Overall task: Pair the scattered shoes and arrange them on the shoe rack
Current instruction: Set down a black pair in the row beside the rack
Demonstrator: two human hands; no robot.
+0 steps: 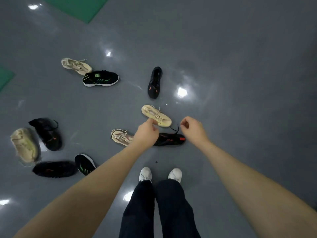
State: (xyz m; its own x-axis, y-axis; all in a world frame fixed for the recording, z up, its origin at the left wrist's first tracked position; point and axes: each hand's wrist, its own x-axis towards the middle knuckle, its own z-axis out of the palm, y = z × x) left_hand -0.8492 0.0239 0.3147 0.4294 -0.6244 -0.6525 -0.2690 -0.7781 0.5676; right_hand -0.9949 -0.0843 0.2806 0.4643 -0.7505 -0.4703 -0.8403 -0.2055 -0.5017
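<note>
Both forearms reach from the frame's bottom toward centre. Left hand and right hand show loosely curled fingers holding nothing. Scattered shoes lie on the grey floor; a beige shoe lies just beyond the left hand, a black shoe between the hands.

Both bare arms stretched forward and down. Left hand loosely curled, fingertips together. Right hand likewise curled, apparently holding nothing.

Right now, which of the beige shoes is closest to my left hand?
The beige shoe just beyond your left hand, between the two black shoes; your fingertips overlap its side, while the others lie apart.
</note>
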